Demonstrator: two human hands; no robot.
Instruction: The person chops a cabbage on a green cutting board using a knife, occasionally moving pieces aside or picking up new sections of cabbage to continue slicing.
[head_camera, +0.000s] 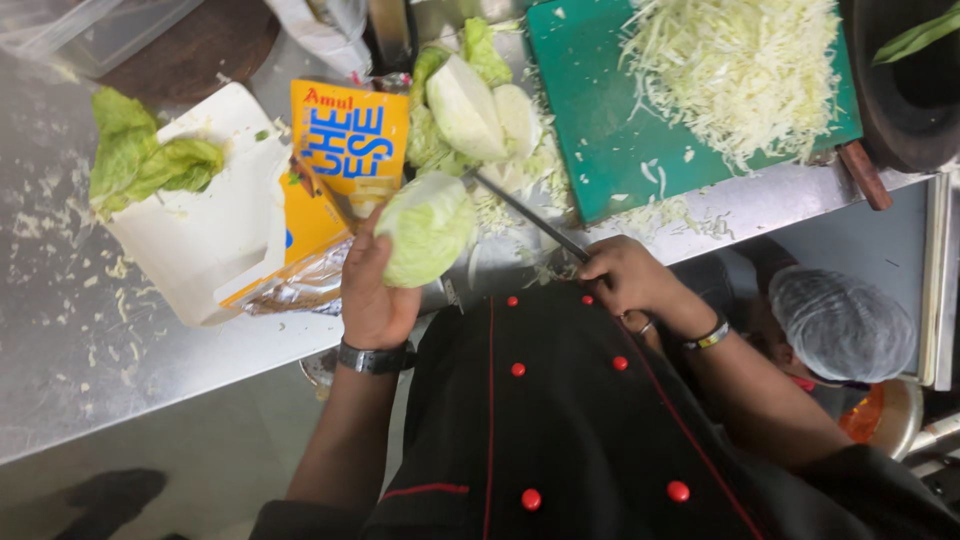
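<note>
A cabbage wedge (427, 228) is gripped in the left hand (372, 290) above the steel counter (60, 350); a knife (528, 214) is clasped by the right hand (625, 275). The blade is best kept angled away from the fingers.

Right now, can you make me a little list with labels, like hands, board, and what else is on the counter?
left hand: holds a cabbage wedge above the counter edge
right hand: grips a knife, blade pointing toward the cabbage pieces
board: green, with shredded cabbage piled on it
counter: steel, scattered with shreds
box: yellow carton beside a white tray
leaves: loose green leaves on the tray
</note>
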